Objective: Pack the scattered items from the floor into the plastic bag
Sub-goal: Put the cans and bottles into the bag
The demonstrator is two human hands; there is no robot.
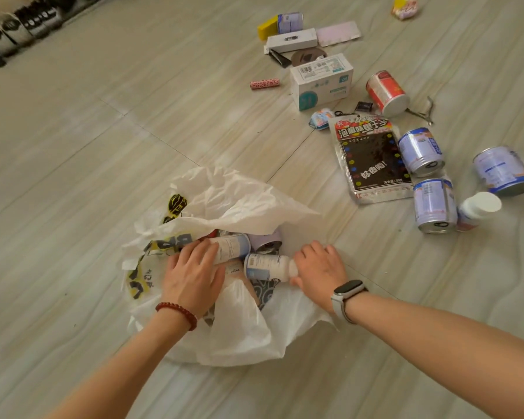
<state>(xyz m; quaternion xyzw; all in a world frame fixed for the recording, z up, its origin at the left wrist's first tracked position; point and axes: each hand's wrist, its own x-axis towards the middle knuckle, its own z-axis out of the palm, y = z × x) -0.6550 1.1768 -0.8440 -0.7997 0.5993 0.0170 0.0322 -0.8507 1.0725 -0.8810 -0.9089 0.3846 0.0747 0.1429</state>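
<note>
A white plastic bag [242, 204] with yellow and black print lies open on the floor in front of me. Inside it lie two white bottles and a pale can [266, 240]. My left hand [191, 273] rests on the upper white bottle [233, 247], fingers lying over it. My right hand [321, 264] grips the cap end of the lower white bottle [270, 267] at the bag's mouth. Out on the floor to the right lie a black snack packet [372, 158], three blue-and-white cans [421, 151] and another white bottle [478, 210].
Further back lie a red-and-white can [386, 92], a white carton [322, 81], a pink tube [264, 84], small boxes [291, 40] and a yellow packet [404, 7]. A rack of shoes [15, 31] stands at the far left. Tiled floor spreads left of the bag.
</note>
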